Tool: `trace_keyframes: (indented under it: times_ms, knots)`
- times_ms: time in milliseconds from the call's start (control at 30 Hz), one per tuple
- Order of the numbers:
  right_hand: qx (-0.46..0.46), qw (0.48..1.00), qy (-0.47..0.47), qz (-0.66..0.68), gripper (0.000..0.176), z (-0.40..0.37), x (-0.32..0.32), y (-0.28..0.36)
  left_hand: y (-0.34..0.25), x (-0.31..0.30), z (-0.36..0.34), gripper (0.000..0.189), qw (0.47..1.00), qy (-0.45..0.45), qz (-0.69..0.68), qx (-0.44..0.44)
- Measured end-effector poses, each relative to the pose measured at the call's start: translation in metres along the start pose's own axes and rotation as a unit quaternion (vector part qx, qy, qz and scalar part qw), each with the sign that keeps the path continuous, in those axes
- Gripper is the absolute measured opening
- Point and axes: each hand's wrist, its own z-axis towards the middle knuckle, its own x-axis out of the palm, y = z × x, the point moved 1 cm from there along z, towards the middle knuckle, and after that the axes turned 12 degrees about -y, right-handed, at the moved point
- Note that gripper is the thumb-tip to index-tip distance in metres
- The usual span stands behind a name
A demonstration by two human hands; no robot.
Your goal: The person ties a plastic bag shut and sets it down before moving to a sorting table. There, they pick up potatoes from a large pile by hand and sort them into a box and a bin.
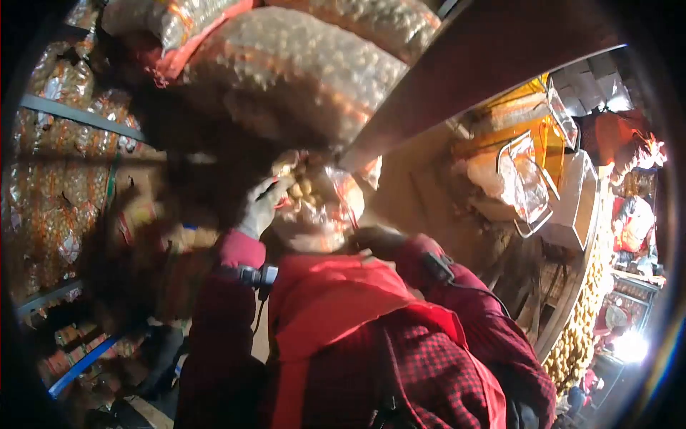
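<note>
Steadying the clear bag (311, 218) at frame centre, we grip its left side with our left hand (259, 209), presumably containing its load; our right hand's (377, 238) shadowed grip, lower right, cannot be determined.

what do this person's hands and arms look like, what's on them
Both hands, left and right, look ungloved, the right one blurred. The sleeves are dark red, with a brighter pinkish-red left cuff. Each wrist wears a small dark device, left and right, with a thin dark cable.
</note>
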Motion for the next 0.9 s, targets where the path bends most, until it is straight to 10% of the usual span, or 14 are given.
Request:
trace_keyframes:
  times_ms: [33, 100, 167, 200, 233, 300, 367, 400, 433, 467, 600, 900]
  knots:
    - [0.058, 0.979, -0.098, -0.167, 0.031, -0.012, -0.002, 0.017, -0.020, -0.005, 0.004, 0.022, 0.988, -0.070, 0.005, -0.140]
    - [0.058, 0.899, -0.215, -0.377, 0.034, -0.029, 0.009, 0.062, 0.027, -0.018, 0.021, 0.020, 0.988, -0.061, -0.138, -0.023]
    - [-0.090, 0.783, -0.332, -0.518, 0.023, -0.038, 0.035, 0.112, 0.026, -0.020, 0.044, 0.026, 0.957, -0.092, 0.168, 0.219]
    - [-0.203, 0.777, -0.291, -0.519, 0.023, -0.036, 0.039, 0.122, -0.009, -0.003, 0.051, 0.033, 0.989, -0.026, -0.017, -0.147]
    - [-0.290, 0.754, -0.303, -0.505, 0.023, -0.030, 0.052, 0.125, 0.045, 0.003, 0.077, 0.036, 0.967, 0.047, -0.213, -0.129]
    - [-0.329, 0.758, -0.284, -0.486, 0.024, -0.009, 0.072, 0.139, 0.122, 0.019, 0.114, 0.039, 0.983, 0.119, -0.139, 0.023]
    - [-0.435, 0.699, -0.262, -0.504, 0.021, 0.030, 0.077, 0.131, 0.080, 0.049, 0.127, 0.040, 0.985, 0.140, -0.095, -0.015]
    - [-0.458, 0.685, -0.286, -0.490, 0.016, 0.051, 0.083, 0.131, 0.035, 0.051, 0.122, 0.041, 0.914, 0.170, -0.319, -0.186]
    - [-0.353, 0.815, -0.302, -0.346, 0.016, 0.054, 0.083, 0.137, 0.048, 0.050, 0.123, 0.042, 0.945, 0.149, -0.269, -0.113]
    - [-0.313, 0.840, -0.318, -0.310, 0.018, 0.062, 0.081, 0.135, 0.060, 0.049, 0.124, 0.044, 0.969, 0.119, -0.214, -0.043]
    - [-0.279, 0.771, -0.331, -0.468, 0.029, 0.104, 0.062, 0.126, 0.071, 0.022, 0.090, 0.046, 0.976, 0.068, -0.206, -0.030]
    - [-0.299, 0.832, -0.294, -0.363, 0.010, 0.177, 0.089, 0.147, 0.070, -0.001, 0.010, 0.052, 0.892, -0.086, -0.434, -0.093]
